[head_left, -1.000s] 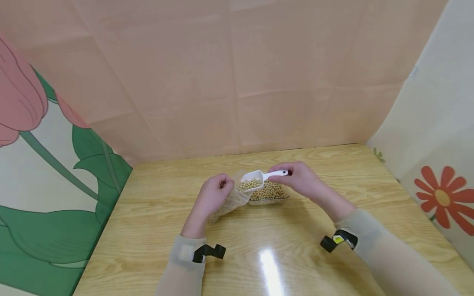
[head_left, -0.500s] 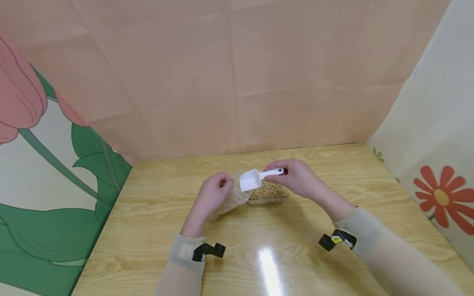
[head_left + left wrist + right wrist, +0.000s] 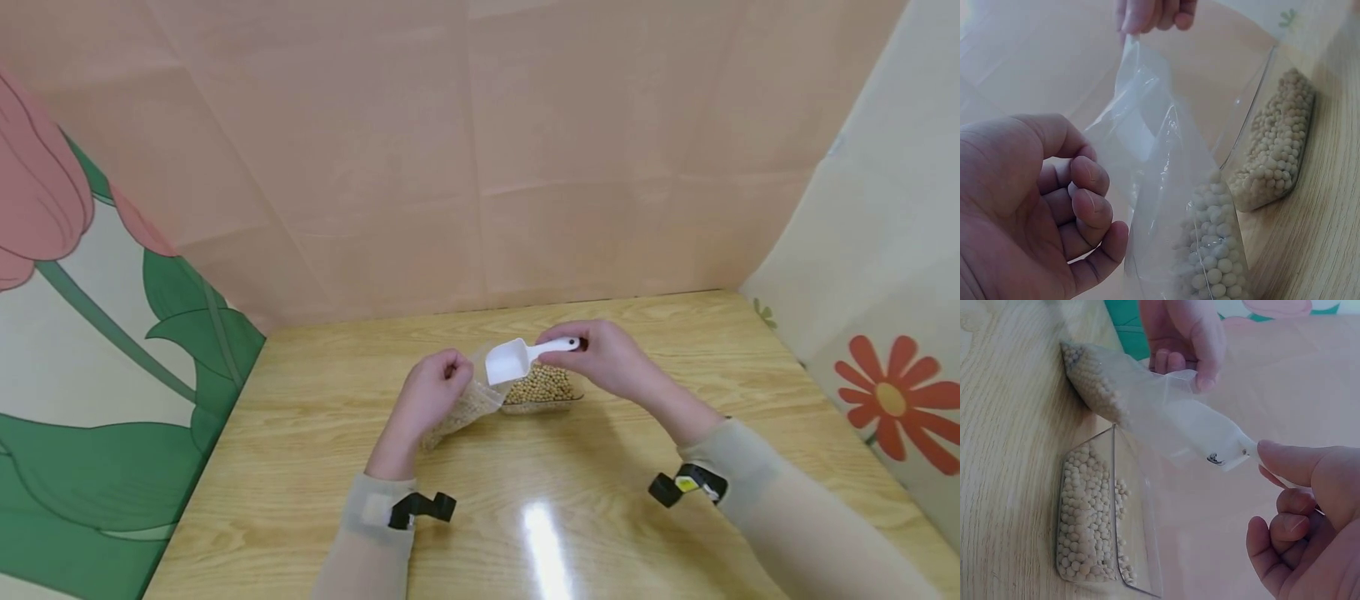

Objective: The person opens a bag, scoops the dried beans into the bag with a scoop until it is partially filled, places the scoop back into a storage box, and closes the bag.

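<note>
My right hand (image 3: 603, 358) pinches the handle of a white scoop (image 3: 507, 362), whose bowl tilts down into the mouth of a clear plastic bag (image 3: 1154, 144). The bowl looks bare of beans in the head view. My left hand (image 3: 435, 387) pinches the bag's rim and keeps its mouth up. Round pale beans (image 3: 1216, 269) fill the lower part of the bag, which stands on the table. Right behind the bag is a clear rectangular container (image 3: 1113, 506) holding more of the same soybeans (image 3: 542, 385); scoop and right hand partly cover it in the head view.
The wood-grain table (image 3: 300, 467) runs back to a pink-covered wall (image 3: 480, 167). Panels with a tulip print (image 3: 45, 192) and a red flower print (image 3: 892, 400) border it left and right. Each wrist carries a small black camera (image 3: 423, 508).
A second ago the scoop was level and held beans; it has since tipped left into the bag, and its bowl shows none. My left hand has stayed in place on the bag.
</note>
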